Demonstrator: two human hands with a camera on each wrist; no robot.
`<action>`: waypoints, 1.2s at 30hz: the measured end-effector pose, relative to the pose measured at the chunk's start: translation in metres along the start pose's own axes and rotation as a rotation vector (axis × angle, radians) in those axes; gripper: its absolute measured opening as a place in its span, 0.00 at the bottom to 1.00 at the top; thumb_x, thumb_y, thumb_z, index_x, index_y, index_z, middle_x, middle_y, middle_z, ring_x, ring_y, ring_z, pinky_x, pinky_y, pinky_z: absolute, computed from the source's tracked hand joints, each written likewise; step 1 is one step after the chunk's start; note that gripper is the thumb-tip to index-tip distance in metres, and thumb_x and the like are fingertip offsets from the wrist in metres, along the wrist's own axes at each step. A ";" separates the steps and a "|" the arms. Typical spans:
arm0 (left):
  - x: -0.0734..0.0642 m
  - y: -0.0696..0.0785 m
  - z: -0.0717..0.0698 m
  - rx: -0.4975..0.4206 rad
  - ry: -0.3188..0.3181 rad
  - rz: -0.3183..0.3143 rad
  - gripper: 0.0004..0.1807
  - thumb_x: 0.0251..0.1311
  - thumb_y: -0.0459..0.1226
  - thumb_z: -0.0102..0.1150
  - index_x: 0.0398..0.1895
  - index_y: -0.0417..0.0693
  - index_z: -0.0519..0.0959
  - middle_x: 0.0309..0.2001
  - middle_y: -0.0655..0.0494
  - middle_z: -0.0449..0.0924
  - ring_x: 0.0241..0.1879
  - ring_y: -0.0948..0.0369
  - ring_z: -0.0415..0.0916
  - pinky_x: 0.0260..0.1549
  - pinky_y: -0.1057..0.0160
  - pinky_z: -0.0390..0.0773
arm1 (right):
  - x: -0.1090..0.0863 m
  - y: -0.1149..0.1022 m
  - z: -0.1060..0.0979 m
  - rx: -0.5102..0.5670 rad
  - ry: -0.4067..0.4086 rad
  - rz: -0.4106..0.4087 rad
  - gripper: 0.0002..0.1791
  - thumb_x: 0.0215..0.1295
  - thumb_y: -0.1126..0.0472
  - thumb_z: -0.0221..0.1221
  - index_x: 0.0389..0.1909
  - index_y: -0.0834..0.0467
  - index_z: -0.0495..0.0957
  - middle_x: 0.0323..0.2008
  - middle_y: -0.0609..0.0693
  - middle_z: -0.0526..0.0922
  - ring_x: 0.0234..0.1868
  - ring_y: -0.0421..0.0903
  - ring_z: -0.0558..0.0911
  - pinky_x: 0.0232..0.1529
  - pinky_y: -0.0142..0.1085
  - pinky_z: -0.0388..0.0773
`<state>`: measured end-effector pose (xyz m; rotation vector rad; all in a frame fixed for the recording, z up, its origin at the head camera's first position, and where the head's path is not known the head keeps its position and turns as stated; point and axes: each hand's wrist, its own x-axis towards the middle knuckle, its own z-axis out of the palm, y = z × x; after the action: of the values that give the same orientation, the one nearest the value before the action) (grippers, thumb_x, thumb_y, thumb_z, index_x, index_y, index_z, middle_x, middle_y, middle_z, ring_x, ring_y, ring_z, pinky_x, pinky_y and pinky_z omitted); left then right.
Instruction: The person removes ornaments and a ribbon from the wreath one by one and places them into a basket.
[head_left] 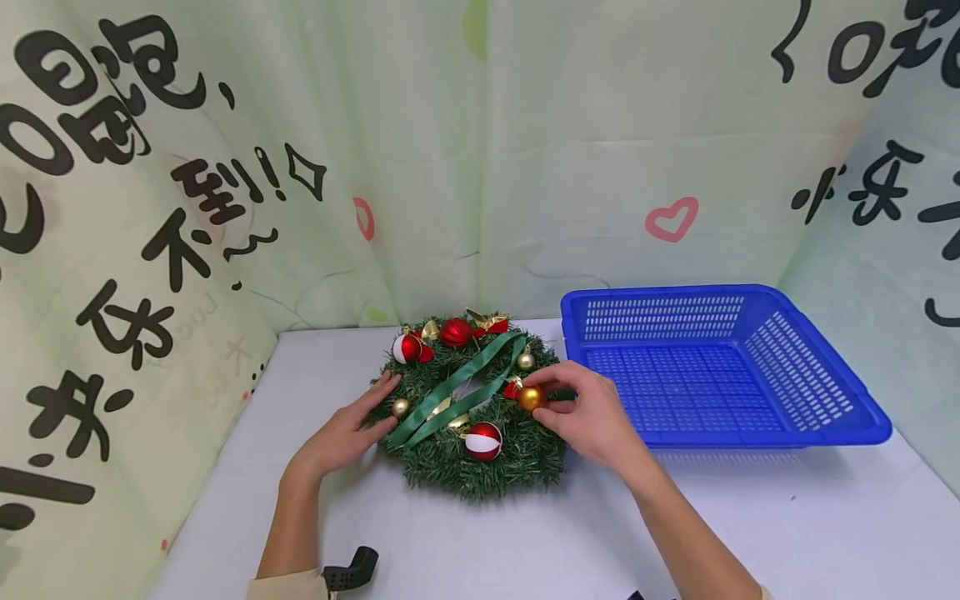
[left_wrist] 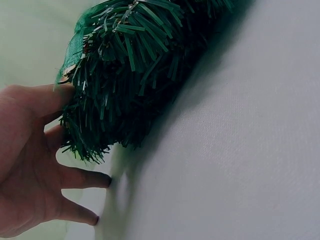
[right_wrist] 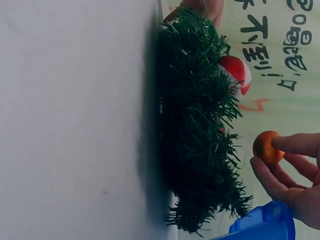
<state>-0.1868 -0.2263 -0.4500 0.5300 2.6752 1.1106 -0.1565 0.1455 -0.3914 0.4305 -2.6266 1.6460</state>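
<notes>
A green Christmas wreath [head_left: 480, 475] lies flat on the table, with a green ribbon [head_left: 457, 375] looped across it. My right hand [head_left: 596, 412] pinches a shiny orange-gold bauble [head_left: 532, 397] between thumb and fingers over the wreath's right side; the right wrist view shows this bauble [right_wrist: 268, 148] just off the branches. At the wreath's left edge my left hand [head_left: 347, 433] rests with fingers spread, the thumb near a small gold bauble [head_left: 401, 407]. Red-and-white baubles [head_left: 483, 441], a red bauble [head_left: 456, 332] and another small gold bauble [head_left: 526, 360] sit among the greenery.
A blue plastic basket [head_left: 765, 435] stands right of the wreath, close to my right hand. Behind the white table [head_left: 480, 550] hangs a pale green curtain [head_left: 562, 167] with black writing. A black device [head_left: 352, 570] is by my left wrist.
</notes>
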 end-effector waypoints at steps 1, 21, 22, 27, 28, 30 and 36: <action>0.000 0.000 0.000 0.000 0.001 0.000 0.38 0.79 0.50 0.53 0.85 0.59 0.52 0.86 0.53 0.43 0.82 0.42 0.45 0.75 0.30 0.54 | 0.000 0.000 -0.001 0.005 -0.002 0.000 0.20 0.59 0.78 0.69 0.51 0.59 0.86 0.52 0.57 0.84 0.51 0.57 0.87 0.47 0.33 0.87; -0.003 0.000 0.000 0.004 0.004 -0.005 0.37 0.79 0.50 0.52 0.86 0.60 0.52 0.86 0.52 0.43 0.82 0.41 0.46 0.75 0.29 0.53 | 0.001 -0.001 -0.026 -0.038 0.026 0.026 0.19 0.61 0.74 0.70 0.51 0.57 0.85 0.52 0.58 0.86 0.53 0.57 0.86 0.48 0.34 0.87; -0.003 0.000 0.000 0.005 0.005 -0.005 0.37 0.79 0.50 0.52 0.86 0.60 0.52 0.86 0.52 0.42 0.82 0.41 0.46 0.75 0.29 0.53 | 0.001 -0.001 -0.027 -0.038 0.027 0.024 0.18 0.61 0.74 0.70 0.52 0.57 0.84 0.52 0.58 0.86 0.53 0.57 0.86 0.48 0.34 0.87; -0.003 0.000 0.000 0.010 0.007 0.000 0.37 0.79 0.50 0.52 0.85 0.60 0.52 0.86 0.52 0.43 0.82 0.41 0.46 0.75 0.30 0.53 | 0.000 0.000 -0.034 -0.038 0.034 0.023 0.19 0.61 0.74 0.70 0.52 0.58 0.84 0.53 0.58 0.86 0.53 0.56 0.86 0.48 0.35 0.87; -0.003 0.000 0.000 0.011 0.008 0.001 0.37 0.79 0.50 0.52 0.85 0.60 0.52 0.86 0.52 0.43 0.82 0.41 0.46 0.75 0.30 0.53 | 0.000 0.000 -0.035 -0.035 0.034 0.024 0.19 0.61 0.74 0.70 0.52 0.59 0.84 0.53 0.59 0.86 0.54 0.56 0.86 0.49 0.35 0.87; -0.003 0.000 0.000 0.011 0.008 0.001 0.37 0.79 0.50 0.52 0.85 0.60 0.52 0.86 0.52 0.43 0.82 0.41 0.46 0.75 0.30 0.53 | 0.000 0.000 -0.038 -0.033 0.036 0.024 0.19 0.61 0.73 0.70 0.52 0.59 0.83 0.53 0.59 0.86 0.54 0.56 0.86 0.49 0.35 0.87; -0.002 0.001 0.001 0.007 0.010 0.008 0.37 0.79 0.50 0.52 0.85 0.59 0.52 0.86 0.52 0.44 0.82 0.41 0.46 0.75 0.30 0.53 | -0.001 0.000 -0.048 -0.061 0.051 0.026 0.18 0.62 0.71 0.70 0.52 0.58 0.83 0.53 0.58 0.87 0.54 0.56 0.87 0.49 0.38 0.87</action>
<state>-0.1849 -0.2261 -0.4499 0.5378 2.6894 1.1088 -0.1615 0.1879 -0.3701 0.3484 -2.6484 1.5571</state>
